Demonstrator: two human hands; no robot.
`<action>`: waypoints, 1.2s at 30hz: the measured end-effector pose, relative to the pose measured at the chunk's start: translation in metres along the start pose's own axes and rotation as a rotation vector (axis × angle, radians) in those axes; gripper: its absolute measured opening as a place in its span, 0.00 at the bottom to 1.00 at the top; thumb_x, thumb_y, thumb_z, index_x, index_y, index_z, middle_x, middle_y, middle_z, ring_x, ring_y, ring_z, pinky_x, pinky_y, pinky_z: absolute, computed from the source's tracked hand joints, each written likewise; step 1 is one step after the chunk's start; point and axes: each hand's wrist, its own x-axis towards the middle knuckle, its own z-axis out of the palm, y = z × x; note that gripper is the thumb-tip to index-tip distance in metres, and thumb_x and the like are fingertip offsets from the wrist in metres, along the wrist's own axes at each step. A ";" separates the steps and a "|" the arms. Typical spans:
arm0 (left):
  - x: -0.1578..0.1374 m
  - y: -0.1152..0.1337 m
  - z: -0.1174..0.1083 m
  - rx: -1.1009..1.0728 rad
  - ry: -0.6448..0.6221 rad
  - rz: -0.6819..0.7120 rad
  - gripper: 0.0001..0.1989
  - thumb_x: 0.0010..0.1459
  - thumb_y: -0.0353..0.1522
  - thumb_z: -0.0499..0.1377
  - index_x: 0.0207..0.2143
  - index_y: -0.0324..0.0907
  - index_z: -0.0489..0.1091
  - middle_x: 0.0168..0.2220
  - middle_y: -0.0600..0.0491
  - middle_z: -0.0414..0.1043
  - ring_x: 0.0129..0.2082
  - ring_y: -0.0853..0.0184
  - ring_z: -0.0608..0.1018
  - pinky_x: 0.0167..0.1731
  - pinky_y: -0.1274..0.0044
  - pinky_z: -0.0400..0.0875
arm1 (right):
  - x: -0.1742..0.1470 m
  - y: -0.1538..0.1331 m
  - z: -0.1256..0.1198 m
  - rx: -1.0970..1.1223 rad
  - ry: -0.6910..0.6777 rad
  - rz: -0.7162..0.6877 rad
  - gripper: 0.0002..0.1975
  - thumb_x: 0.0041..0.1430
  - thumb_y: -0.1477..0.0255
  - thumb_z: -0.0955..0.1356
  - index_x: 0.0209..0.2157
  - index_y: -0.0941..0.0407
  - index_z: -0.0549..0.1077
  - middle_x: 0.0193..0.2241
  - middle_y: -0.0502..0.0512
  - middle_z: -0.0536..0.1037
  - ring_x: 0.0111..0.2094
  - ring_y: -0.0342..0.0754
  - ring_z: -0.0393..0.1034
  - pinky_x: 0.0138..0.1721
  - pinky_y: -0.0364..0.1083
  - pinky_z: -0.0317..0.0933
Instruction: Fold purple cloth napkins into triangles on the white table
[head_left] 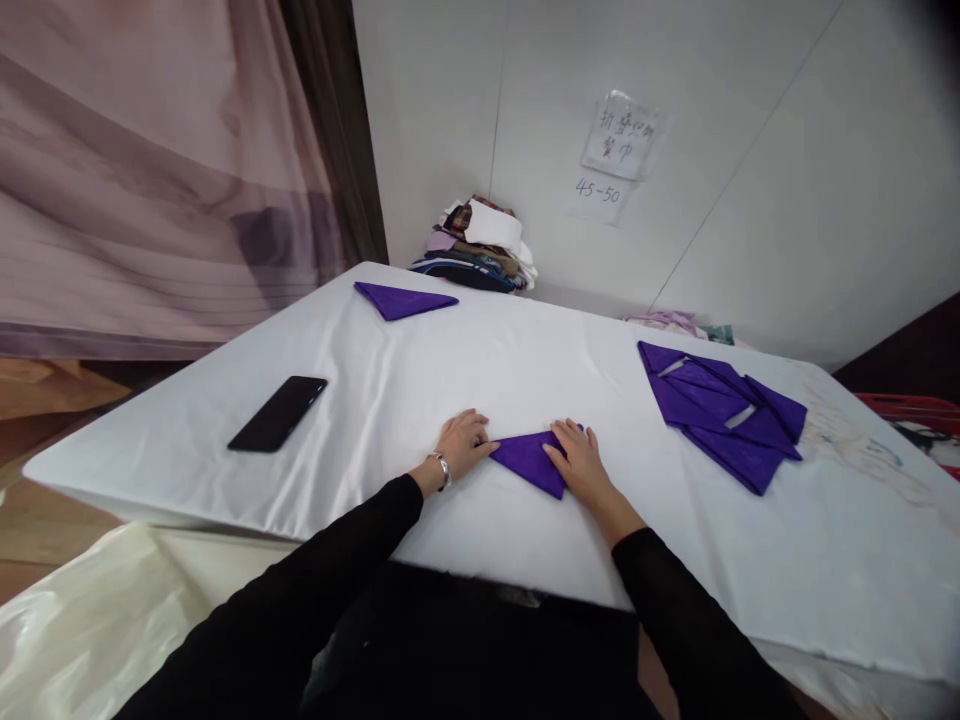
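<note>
A small purple cloth napkin (528,461), folded into a triangle, lies flat on the white-covered table in front of me. My left hand (463,442), with a silver bracelet at the wrist, pinches its left corner between thumb and fingers. At the opposite end, my right hand (583,466) grips the right side, thumb on top and fingers bent over the upper edge. Part of that side is hidden under the hand. Another folded purple napkin (406,301) rests near the far edge. To the right lies a loose pile of purple napkins (724,408).
A black phone (278,414) lies on the white tablecloth (360,440) at the left. Stacked clothes (480,245) stand behind the table against the wall, below paper signs (619,140). A pale plastic bag (90,620) is at the lower left, and a pink curtain (150,170) hangs behind.
</note>
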 end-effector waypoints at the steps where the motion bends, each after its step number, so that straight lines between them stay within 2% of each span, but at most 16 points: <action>1: 0.000 0.000 0.000 0.011 -0.002 0.008 0.10 0.51 0.40 0.58 0.23 0.44 0.69 0.49 0.53 0.69 0.58 0.58 0.59 0.57 0.63 0.51 | 0.000 0.000 0.000 -0.002 -0.006 0.001 0.24 0.63 0.60 0.56 0.56 0.55 0.62 0.58 0.59 0.62 0.61 0.54 0.48 0.59 0.60 0.35; 7: -0.002 0.004 0.002 0.126 -0.017 0.001 0.15 0.58 0.40 0.51 0.25 0.43 0.71 0.50 0.54 0.68 0.60 0.59 0.57 0.59 0.61 0.45 | 0.001 -0.001 0.001 0.010 -0.012 0.009 0.23 0.63 0.60 0.57 0.56 0.55 0.62 0.58 0.59 0.62 0.61 0.54 0.48 0.59 0.60 0.33; 10: -0.003 0.009 0.003 0.228 0.016 -0.004 0.15 0.59 0.39 0.49 0.28 0.43 0.72 0.50 0.52 0.69 0.60 0.59 0.58 0.59 0.62 0.47 | 0.002 -0.002 0.000 0.038 -0.007 0.007 0.22 0.63 0.61 0.58 0.56 0.54 0.63 0.58 0.58 0.62 0.61 0.53 0.48 0.59 0.60 0.32; 13: -0.002 0.011 0.003 0.333 0.041 0.016 0.15 0.59 0.38 0.50 0.26 0.43 0.72 0.48 0.50 0.70 0.59 0.59 0.60 0.58 0.62 0.49 | 0.004 0.000 -0.004 0.081 -0.018 -0.003 0.21 0.64 0.61 0.58 0.55 0.52 0.64 0.57 0.58 0.63 0.60 0.52 0.50 0.59 0.60 0.33; 17: 0.003 0.007 0.004 0.415 0.072 0.055 0.15 0.57 0.38 0.51 0.24 0.42 0.71 0.47 0.49 0.71 0.58 0.58 0.62 0.56 0.63 0.51 | 0.011 0.003 -0.015 0.053 -0.030 -0.058 0.16 0.64 0.63 0.59 0.51 0.50 0.67 0.52 0.56 0.68 0.55 0.49 0.57 0.58 0.59 0.34; 19: 0.005 0.003 0.005 0.423 0.085 0.062 0.15 0.57 0.39 0.51 0.24 0.43 0.71 0.47 0.49 0.71 0.57 0.58 0.62 0.56 0.63 0.53 | 0.016 0.004 -0.022 -0.014 -0.049 -0.095 0.14 0.62 0.65 0.61 0.48 0.50 0.69 0.48 0.55 0.70 0.50 0.49 0.61 0.57 0.58 0.38; 23: 0.011 -0.007 0.005 0.400 0.072 0.088 0.15 0.56 0.40 0.52 0.23 0.43 0.70 0.46 0.50 0.71 0.56 0.58 0.64 0.55 0.64 0.53 | 0.032 0.005 -0.036 -0.143 -0.158 -0.139 0.11 0.59 0.68 0.65 0.42 0.54 0.73 0.42 0.57 0.72 0.44 0.50 0.65 0.50 0.51 0.50; 27: 0.021 -0.013 0.000 0.365 0.026 0.102 0.13 0.54 0.41 0.54 0.22 0.44 0.69 0.46 0.51 0.71 0.55 0.59 0.65 0.54 0.66 0.55 | 0.044 0.007 -0.043 -0.131 -0.327 -0.080 0.14 0.54 0.67 0.68 0.42 0.55 0.73 0.41 0.56 0.74 0.40 0.50 0.67 0.40 0.45 0.56; 31: 0.030 -0.007 -0.005 0.367 0.017 0.036 0.13 0.54 0.43 0.54 0.28 0.43 0.69 0.42 0.50 0.72 0.47 0.61 0.71 0.46 0.70 0.62 | 0.040 0.007 -0.045 -0.066 -0.426 -0.049 0.10 0.52 0.68 0.69 0.37 0.56 0.75 0.35 0.53 0.75 0.34 0.46 0.67 0.31 0.42 0.55; 34: 0.033 0.001 -0.005 0.400 0.009 -0.005 0.17 0.54 0.45 0.53 0.37 0.41 0.69 0.41 0.48 0.71 0.44 0.60 0.72 0.42 0.70 0.64 | 0.027 0.004 -0.047 -0.046 -0.385 -0.081 0.07 0.51 0.70 0.68 0.32 0.58 0.75 0.34 0.54 0.75 0.33 0.45 0.66 0.30 0.41 0.54; 36: 0.032 0.005 -0.002 0.398 0.002 -0.023 0.20 0.55 0.45 0.51 0.41 0.39 0.68 0.42 0.47 0.70 0.43 0.59 0.72 0.42 0.70 0.64 | 0.016 0.003 -0.049 -0.020 -0.338 -0.053 0.07 0.50 0.71 0.68 0.31 0.58 0.75 0.33 0.54 0.75 0.32 0.45 0.66 0.29 0.41 0.54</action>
